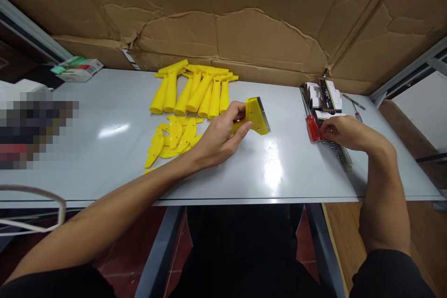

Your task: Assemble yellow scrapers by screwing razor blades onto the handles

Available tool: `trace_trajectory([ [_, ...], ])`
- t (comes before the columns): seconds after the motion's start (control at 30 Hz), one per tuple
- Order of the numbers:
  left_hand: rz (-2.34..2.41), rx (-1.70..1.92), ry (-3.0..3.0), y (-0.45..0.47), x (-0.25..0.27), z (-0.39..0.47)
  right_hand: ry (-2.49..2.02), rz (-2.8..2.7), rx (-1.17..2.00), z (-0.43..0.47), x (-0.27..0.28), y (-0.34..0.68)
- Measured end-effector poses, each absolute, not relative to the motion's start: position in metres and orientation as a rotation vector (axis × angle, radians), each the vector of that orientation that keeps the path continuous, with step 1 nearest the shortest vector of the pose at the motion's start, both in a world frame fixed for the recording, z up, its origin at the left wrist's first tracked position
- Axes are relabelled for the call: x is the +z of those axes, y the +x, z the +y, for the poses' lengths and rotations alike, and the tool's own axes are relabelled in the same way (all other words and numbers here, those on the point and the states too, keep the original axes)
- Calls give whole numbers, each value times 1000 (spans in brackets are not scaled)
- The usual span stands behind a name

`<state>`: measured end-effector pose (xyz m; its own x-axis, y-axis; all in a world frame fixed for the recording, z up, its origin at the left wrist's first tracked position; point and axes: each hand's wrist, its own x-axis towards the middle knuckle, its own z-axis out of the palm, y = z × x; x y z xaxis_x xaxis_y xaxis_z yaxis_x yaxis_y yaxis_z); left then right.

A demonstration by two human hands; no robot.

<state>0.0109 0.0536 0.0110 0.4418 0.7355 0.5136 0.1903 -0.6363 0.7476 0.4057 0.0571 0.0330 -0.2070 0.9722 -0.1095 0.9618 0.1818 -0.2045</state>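
My left hand is closed on a yellow plastic scraper, held just above the table, with a thin dark metal blade along its right edge. At the right, my right hand has its fingers pinched at the end of a red-handled screwdriver, whose shaft points away toward the back. Small screws lie just below these fingers, partly hidden by the hand. Left of the scraper, several flat yellow plastic pieces are heaped. Behind them stand or lean several yellow handles in a row.
Small black-and-white boxes are stacked at the back right, near another small screwdriver. A cardboard sheet walls off the back of the white table. A carton sits at the back left.
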Motion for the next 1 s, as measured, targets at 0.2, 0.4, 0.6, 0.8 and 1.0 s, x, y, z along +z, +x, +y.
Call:
trace_trajectory([
  [0.2,724,1227,1904,11,22,54,-1633,-2011,12,38,59,381],
  [0.4,591,1085,1419,18,34,43,-1023,-1845,357,14,60,314],
  [0.6,583,922,1271,26,29,30,-760,-1954,532,7,47,272],
  [0.8,582,885,1284,28,30,26,-796,-1944,513,10,39,259],
  [1.0,607,869,1317,28,29,25,-837,-1910,588,8,34,256],
])
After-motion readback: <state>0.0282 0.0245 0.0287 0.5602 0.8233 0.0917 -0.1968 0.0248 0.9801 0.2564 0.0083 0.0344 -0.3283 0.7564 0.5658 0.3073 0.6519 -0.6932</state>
